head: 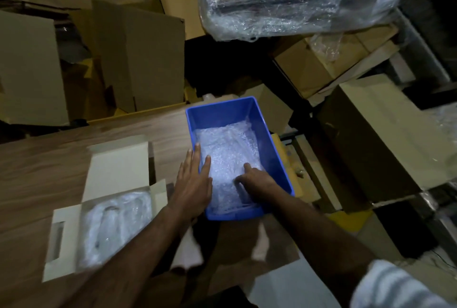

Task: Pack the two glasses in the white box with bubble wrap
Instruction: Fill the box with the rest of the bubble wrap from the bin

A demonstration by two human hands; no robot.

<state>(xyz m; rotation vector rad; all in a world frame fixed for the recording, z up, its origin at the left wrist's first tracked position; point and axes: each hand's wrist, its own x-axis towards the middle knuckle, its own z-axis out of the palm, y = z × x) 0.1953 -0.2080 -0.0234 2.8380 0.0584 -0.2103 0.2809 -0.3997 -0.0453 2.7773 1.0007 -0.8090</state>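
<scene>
Both hands in blue bin (272, 149) on worktop (74, 159). Left hand (193, 184) flat, fingers straight on bubble wrap (227, 149); right hand (257, 181) fingers curled, pinching wrap. White box (116, 174) open at left, wrapped glasses (111, 218) apparently inside. Lift one sheet only, peel slowly.

Wood-grain table (61, 159): open white box (116, 176) at left, blue bin (272, 139) at right edge.

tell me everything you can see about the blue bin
The blue bin is a rectangular open-topped tub that looks like plastic, standing upright at the wooden table's right edge. Bubble wrap covers its bottom. The left hand lies flat over its left rim; the right hand pinches the wrap inside.
</scene>
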